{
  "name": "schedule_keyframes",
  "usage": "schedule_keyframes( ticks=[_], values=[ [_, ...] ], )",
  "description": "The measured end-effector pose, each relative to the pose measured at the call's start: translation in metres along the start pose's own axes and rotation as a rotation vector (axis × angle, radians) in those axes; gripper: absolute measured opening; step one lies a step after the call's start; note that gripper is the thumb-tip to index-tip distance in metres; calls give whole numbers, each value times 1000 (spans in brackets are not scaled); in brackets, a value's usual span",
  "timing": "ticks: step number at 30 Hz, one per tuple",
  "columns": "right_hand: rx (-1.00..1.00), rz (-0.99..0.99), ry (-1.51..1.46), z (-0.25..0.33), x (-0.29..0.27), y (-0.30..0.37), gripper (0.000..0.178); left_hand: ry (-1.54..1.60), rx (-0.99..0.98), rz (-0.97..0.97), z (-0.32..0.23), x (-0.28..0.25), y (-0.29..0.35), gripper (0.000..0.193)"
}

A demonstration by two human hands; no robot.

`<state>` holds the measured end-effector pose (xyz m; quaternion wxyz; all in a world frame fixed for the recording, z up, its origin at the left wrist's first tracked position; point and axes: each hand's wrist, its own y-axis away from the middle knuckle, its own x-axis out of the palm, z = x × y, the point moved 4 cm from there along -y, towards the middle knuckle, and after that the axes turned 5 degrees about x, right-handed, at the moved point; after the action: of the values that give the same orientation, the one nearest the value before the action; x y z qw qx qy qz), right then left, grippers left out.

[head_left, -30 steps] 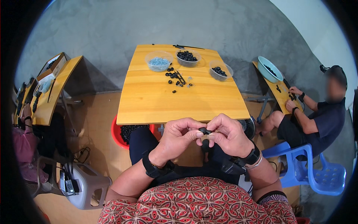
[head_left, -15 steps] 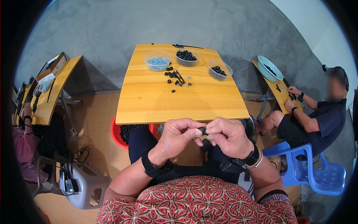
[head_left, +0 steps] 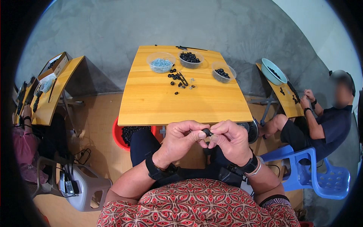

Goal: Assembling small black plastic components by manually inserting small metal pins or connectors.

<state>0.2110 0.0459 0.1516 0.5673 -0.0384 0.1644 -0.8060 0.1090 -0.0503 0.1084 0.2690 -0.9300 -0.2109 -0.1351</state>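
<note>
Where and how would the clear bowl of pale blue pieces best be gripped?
Probably by the left rim of the clear bowl, approached from the left. It stands upright, open-topped, so a thumb and fingers could likely pinch its wall. Bare tabletop borders that side, while the bowl of black pieces sits close on its right and loose black parts lie by its near right.

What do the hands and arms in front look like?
The left hand has no glove, just a chunky black strap around the wrist. The right hand is gloveless too, with a black band and a thin, pale bracelet. Dark striped cloth shows near the right elbow.
</note>
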Motion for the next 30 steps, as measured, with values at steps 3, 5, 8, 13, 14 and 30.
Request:
schedule_keyframes(
  ticks=[3,5,8,13,14,30],
  values=[
    [-19,7,48,-2,-1,-1,5,38,-34,-12,2,0,0,17],
    [-27,13,56,-1,0,-1,6,61,-62,-26,3,2,0,17],
    [0,21,95,0,0,0,8,82,-81,-26,3,1,1,17],
    [7,185,380,4,-3,1,15,190,-288,114,2,-1,-2,18],
    [9,187,379,6,-4,0,15,191,-290,112,1,-3,-2,18],
    [-121,265,590,13,2,-1,37,468,-446,132,18,3,2,17]
  ],
)
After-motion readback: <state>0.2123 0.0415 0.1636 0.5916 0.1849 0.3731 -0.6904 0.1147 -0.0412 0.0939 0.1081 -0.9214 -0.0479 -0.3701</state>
